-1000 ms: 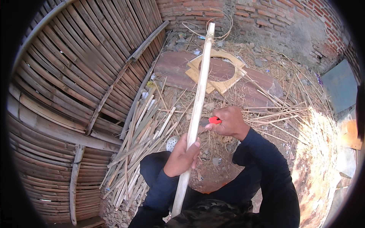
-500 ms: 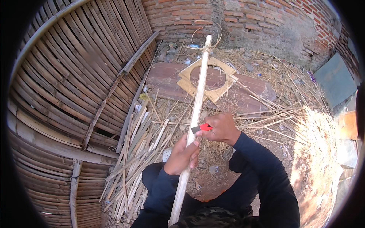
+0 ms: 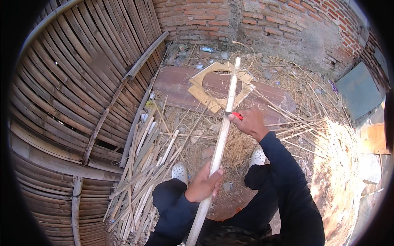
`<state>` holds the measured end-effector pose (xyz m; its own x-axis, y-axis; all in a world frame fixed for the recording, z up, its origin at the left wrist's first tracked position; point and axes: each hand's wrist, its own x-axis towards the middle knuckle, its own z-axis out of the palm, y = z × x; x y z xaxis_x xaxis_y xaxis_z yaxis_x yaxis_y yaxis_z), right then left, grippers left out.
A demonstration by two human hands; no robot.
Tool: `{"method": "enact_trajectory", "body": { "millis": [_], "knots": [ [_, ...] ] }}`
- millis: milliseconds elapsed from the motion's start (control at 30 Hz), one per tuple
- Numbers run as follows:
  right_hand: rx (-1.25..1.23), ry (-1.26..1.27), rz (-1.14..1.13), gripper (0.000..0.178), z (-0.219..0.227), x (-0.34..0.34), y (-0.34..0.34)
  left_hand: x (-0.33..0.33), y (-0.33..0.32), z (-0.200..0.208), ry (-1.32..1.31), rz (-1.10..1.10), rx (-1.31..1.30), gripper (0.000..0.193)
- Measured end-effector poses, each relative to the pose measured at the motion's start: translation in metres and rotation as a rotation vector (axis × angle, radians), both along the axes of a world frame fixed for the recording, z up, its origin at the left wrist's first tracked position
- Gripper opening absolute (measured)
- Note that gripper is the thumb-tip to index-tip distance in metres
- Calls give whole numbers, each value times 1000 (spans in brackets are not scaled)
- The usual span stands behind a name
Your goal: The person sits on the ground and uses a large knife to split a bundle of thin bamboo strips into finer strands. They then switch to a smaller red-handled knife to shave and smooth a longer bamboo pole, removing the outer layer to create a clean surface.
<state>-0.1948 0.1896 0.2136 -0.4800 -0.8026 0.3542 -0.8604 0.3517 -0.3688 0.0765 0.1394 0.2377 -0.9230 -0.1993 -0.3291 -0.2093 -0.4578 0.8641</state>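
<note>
A long pale strip of wood or bamboo (image 3: 221, 144) slants up and away from my lap, with thin curled shavings (image 3: 246, 57) near its far end. My left hand (image 3: 204, 183) is wrapped around its lower part. Farther up, my right hand (image 3: 250, 121) grips a red-handled cutter knife (image 3: 237, 116). The knife's dark blade lies across the strip's surface, touching it. Beneath the strip's far end, a tan board with a large round hole (image 3: 200, 94) rests on a brown plank (image 3: 170, 84).
Split bamboo strips (image 3: 141, 184) lie piled at my left, beside a bamboo slat wall (image 3: 74, 90). A brick wall (image 3: 197, 20) closes off the far side. Straw and thin sticks (image 3: 303, 119) litter the ground. My feet wear white perforated clogs (image 3: 179, 171).
My right hand has pushed the knife forward along the strip, away from my left hand. The strip's far end has swung right and lower in view.
</note>
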Motion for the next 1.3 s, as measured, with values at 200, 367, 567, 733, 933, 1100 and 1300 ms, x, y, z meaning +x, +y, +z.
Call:
{"method": "enact_trajectory", "body": {
  "millis": [200, 367, 567, 733, 933, 1100, 1300],
  "knots": [
    [-83, 56, 396, 62, 1, 83, 3, 10, -17, 11, 19, 157, 89, 28],
    [-183, 182, 374, 67, -6, 52, -8, 8, -18, 9, 3, 106, 70, 30],
    [-38, -8, -189, 63, -18, -30, -12, 13, 8, -4, -6, -13, 59, 21],
    [47, 20, 126, 68, -8, 22, -3, 11, -3, -10, -24, 40, 36, 18],
    [-70, 82, 319, 64, -8, 61, -7, 18, -12, 0, -17, 130, 52, 20],
    [-136, 188, 320, 67, -13, 44, -12, 12, -12, 1, 10, 133, 53, 22],
    [-145, 213, 303, 60, -10, 35, -15, 12, -11, 4, 55, 125, 94, 20]
  ]
}}
